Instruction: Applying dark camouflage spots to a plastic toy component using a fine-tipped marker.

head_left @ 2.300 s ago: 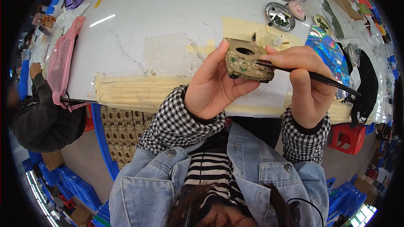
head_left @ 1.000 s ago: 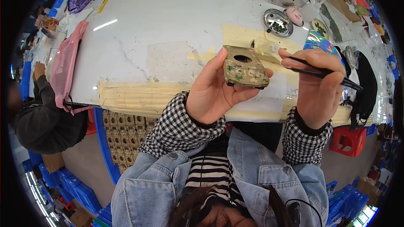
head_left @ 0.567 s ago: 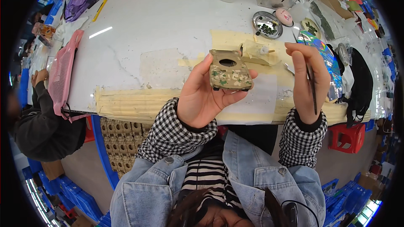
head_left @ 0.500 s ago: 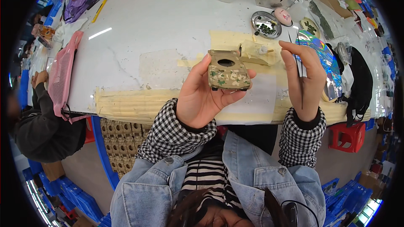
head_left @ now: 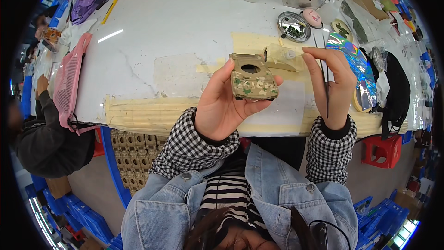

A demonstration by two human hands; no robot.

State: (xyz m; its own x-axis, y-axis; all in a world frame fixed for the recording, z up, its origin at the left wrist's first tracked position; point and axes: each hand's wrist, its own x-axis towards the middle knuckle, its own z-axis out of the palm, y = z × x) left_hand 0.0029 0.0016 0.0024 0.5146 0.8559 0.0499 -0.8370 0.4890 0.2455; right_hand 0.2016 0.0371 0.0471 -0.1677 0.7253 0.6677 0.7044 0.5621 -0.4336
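My left hand (head_left: 219,99) grips a small camouflage model vehicle body (head_left: 253,81). It has a tan front, a dark oval opening and a green-and-brown pattern along the near side. My right hand (head_left: 335,81) carries a pair of dark tweezers (head_left: 327,67) upright across the palm, points toward the far side. Thumb and index finger of that hand come together at the nozzle end of a small tape-wrapped bottle (head_left: 282,59) lying on the table. Whether the fingertips touch the nozzle, I cannot tell.
Beyond the right hand lie a round metal dish (head_left: 294,27) of small dark green parts, a pink oval object (head_left: 312,18) and a shiny holographic sheet (head_left: 354,65). A pink mesh bag (head_left: 71,81) sits at left, near another person's sleeve (head_left: 53,134). Below is a crate of similar bodies (head_left: 134,157).
My right hand has moved slightly left, bringing its fingertips to the bottle's nozzle. The vehicle body has shifted a little right in my left hand's grip.
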